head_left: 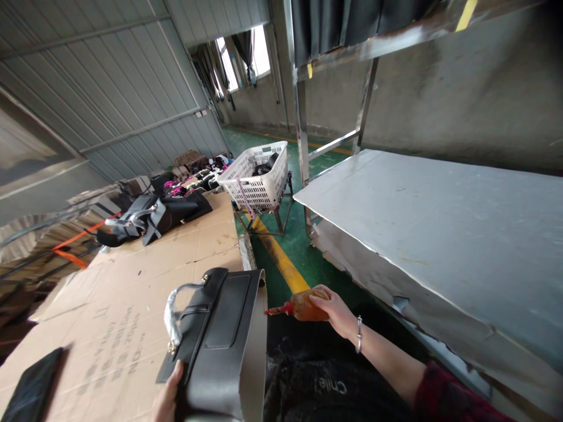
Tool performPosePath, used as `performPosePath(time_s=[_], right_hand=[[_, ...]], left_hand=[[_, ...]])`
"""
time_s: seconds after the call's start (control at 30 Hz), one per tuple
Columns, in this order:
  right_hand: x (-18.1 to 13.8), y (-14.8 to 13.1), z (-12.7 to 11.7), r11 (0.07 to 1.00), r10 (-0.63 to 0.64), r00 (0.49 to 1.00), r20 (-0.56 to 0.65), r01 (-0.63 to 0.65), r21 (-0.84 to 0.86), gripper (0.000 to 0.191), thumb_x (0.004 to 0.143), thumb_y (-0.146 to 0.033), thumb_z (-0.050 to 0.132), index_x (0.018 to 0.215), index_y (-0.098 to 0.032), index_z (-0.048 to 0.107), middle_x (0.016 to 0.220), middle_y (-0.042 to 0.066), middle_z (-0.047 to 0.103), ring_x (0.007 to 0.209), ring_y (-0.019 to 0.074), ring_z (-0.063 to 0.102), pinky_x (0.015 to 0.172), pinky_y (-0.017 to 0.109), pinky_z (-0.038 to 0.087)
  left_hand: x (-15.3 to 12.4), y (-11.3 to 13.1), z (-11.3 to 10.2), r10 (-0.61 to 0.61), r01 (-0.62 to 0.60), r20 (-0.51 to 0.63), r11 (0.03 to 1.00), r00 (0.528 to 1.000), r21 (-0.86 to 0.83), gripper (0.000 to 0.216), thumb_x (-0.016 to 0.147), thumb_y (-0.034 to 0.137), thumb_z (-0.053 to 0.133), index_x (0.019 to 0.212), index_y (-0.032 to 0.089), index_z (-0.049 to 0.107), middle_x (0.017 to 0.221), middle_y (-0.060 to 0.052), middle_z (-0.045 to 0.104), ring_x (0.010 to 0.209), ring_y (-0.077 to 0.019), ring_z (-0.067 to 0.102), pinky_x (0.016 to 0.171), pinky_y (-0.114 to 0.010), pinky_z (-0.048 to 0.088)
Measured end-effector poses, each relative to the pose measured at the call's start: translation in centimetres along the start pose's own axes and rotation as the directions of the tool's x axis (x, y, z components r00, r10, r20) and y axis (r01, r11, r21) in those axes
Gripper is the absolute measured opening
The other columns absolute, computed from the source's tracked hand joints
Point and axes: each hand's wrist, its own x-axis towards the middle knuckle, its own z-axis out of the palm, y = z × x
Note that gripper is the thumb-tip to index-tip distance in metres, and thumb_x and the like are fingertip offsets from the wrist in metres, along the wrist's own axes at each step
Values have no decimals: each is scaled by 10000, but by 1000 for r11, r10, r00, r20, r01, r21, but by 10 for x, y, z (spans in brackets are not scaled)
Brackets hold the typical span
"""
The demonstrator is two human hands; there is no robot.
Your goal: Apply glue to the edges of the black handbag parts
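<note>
My right hand [336,310] grips an amber squeeze bottle [303,306] with a red nozzle. The nozzle points left at the grey edge of a black handbag [224,340]. The handbag lies on the right edge of a cardboard-covered table [132,293], its handle wrapped in clear film [171,319]. My left hand [167,398] rests on the bag's near lower corner and steadies it. A bracelet sits on my right wrist.
More black handbags [149,217] lie at the table's far end. A white plastic basket [257,176] stands on a frame beyond. A grey board-covered bench [440,223] is at right under a metal rack. A dark flat piece [33,387] lies at lower left. Green floor with a yellow line [281,261] runs between.
</note>
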Motion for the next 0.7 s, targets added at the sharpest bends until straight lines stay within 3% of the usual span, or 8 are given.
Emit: performPosePath(time_s=[0.2, 0.53, 0.7], right_hand=[[-16, 5, -4, 1000, 27, 997, 65, -27, -12, 497, 533, -508, 907, 771, -176, 624, 719, 9, 677, 681, 174, 601, 636, 287, 447], [-33, 10, -7, 997, 71, 980, 184, -62, -54, 552, 521, -535, 914, 796, -165, 611, 740, 14, 669, 692, 172, 602, 677, 290, 440], [-25, 11, -8, 997, 9, 994, 105, -1, -74, 545, 520, -554, 904, 801, -183, 620, 745, 9, 657, 720, 191, 594, 670, 303, 443]], left_hand=[[16, -8, -8, -36, 35, -1, 990, 999, -135, 297, 822, 341, 725, 1031, 130, 709, 877, -65, 783, 825, -260, 745, 683, -289, 617], [22, -15, -13, 37, -34, 17, 992, 999, -122, 412, 794, 332, 757, 1162, 161, 691, 899, -54, 784, 847, -253, 747, 721, -292, 621], [28, -17, -14, 44, -42, 16, 991, 999, -125, 369, 761, 341, 774, 1065, 139, 722, 876, -75, 779, 851, -285, 745, 677, -309, 626]])
